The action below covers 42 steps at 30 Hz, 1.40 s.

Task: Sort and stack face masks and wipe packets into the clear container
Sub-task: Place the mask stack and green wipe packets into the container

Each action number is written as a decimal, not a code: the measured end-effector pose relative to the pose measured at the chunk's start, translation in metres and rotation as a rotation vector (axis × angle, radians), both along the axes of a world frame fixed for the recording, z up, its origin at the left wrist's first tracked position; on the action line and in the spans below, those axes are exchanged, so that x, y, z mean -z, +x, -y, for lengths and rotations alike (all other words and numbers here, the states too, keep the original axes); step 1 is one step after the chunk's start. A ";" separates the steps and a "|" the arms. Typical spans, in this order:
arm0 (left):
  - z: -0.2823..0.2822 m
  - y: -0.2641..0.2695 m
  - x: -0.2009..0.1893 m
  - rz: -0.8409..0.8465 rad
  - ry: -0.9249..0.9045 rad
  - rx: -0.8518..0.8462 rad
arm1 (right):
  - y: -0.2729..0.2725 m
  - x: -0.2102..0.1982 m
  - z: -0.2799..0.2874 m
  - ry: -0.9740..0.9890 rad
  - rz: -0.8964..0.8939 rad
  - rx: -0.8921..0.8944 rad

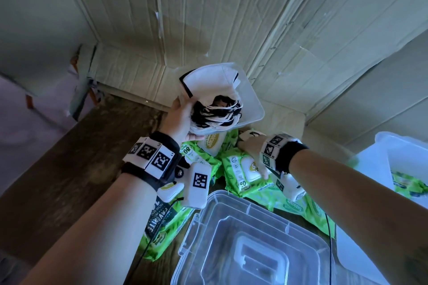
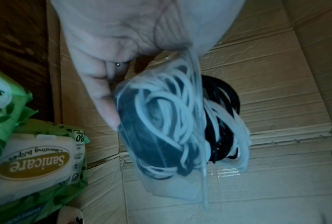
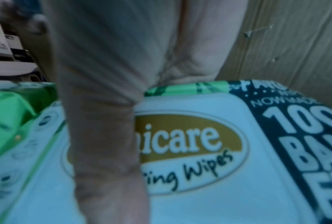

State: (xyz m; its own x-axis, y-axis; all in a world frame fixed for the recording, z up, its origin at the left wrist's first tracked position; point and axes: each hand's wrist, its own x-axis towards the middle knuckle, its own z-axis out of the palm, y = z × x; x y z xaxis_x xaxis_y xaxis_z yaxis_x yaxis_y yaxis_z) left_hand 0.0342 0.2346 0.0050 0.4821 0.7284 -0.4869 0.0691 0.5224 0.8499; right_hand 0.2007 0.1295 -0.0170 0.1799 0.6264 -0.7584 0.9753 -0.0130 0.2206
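Observation:
My left hand point(image 1: 183, 115) grips a small clear container point(image 1: 251, 102) by its near wall and holds it tilted above the table. It is packed with white and black face masks point(image 1: 208, 83), their ear loops point(image 2: 161, 121) tangled against the clear wall. Left fingers point(image 2: 103, 97) press that wall from outside. My right hand point(image 1: 252, 155) grips a green wipe packet point(image 1: 236, 169) lying in a pile of several such packets, with the thumb point(image 3: 107, 151) across its white lid point(image 3: 199, 151) and the palm over its far edge.
A large clear lidded box point(image 1: 250, 250) sits nearest me. A white bin point(image 1: 393, 157) at the right holds a wipe packet point(image 1: 410, 185). Cardboard sheets point(image 1: 208, 18) wall the back and right. More wipe packets point(image 2: 36, 159) lie under the lifted container. Dark wooden table point(image 1: 58, 180) at left.

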 end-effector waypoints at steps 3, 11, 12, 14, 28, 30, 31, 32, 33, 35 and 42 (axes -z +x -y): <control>0.008 0.007 -0.003 0.008 0.011 -0.002 | -0.005 -0.020 0.022 0.112 -0.063 0.060; 0.053 0.036 -0.034 0.064 0.122 0.057 | -0.009 -0.117 0.130 0.610 -0.192 0.099; 0.060 0.040 -0.036 0.067 0.124 0.063 | -0.005 -0.136 0.147 0.647 -0.207 0.132; 0.077 0.052 -0.039 0.082 0.124 0.080 | 0.005 -0.171 0.184 0.744 -0.231 0.235; 0.192 0.126 -0.025 0.059 0.210 0.240 | 0.165 -0.098 0.325 0.741 0.060 0.886; 0.194 0.130 -0.021 0.028 0.234 0.240 | 0.176 -0.079 0.328 0.675 0.045 0.928; 0.195 0.132 -0.020 0.014 0.243 0.235 | 0.179 -0.070 0.328 0.637 0.036 0.919; 0.196 0.133 -0.019 0.001 0.248 0.232 | 0.181 -0.060 0.326 0.618 0.025 0.897; 0.196 0.135 -0.019 -0.007 0.253 0.229 | 0.182 -0.046 0.322 0.595 0.029 0.869; 0.199 0.138 -0.018 -0.011 0.259 0.231 | 0.179 -0.017 0.315 0.595 0.012 0.873; 0.211 0.150 -0.015 -0.027 0.255 0.233 | 0.164 0.038 0.319 0.732 0.111 0.819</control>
